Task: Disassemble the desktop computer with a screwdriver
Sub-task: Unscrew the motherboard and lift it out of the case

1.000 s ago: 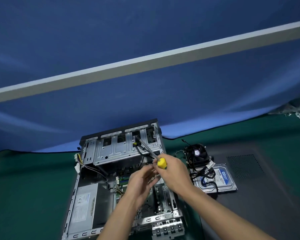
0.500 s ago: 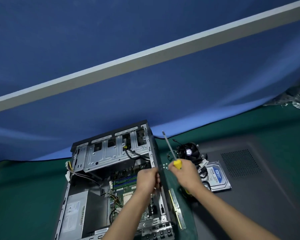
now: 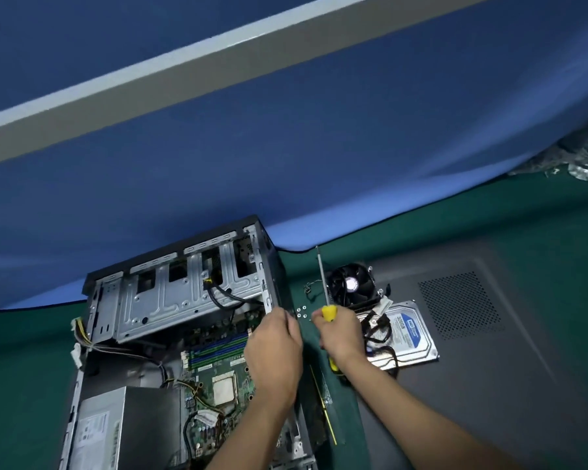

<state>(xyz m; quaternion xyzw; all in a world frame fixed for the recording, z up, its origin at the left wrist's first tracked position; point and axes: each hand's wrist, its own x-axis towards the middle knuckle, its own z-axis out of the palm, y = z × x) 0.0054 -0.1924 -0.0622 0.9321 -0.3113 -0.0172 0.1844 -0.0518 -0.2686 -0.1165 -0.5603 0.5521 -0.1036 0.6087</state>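
Note:
The open desktop case lies on its side on the green mat, its motherboard, drive cage and grey power supply exposed. My right hand grips a yellow-handled screwdriver just right of the case, its shaft pointing up and away. My left hand hovers over the case's right edge with fingers curled together near the rim; whether it pinches anything is hidden. Small loose screws lie on the mat between my hands.
A black CPU cooler fan and a hard drive with black cables sit right of the case. The removed dark side panel lies further right. A thin strip with a yellow edge lies beside the case. Blue cloth hangs behind.
My right hand has lifted the screwdriver out of the drive cage and carried it right, off the case, over the mat. My left hand followed to the case's right edge.

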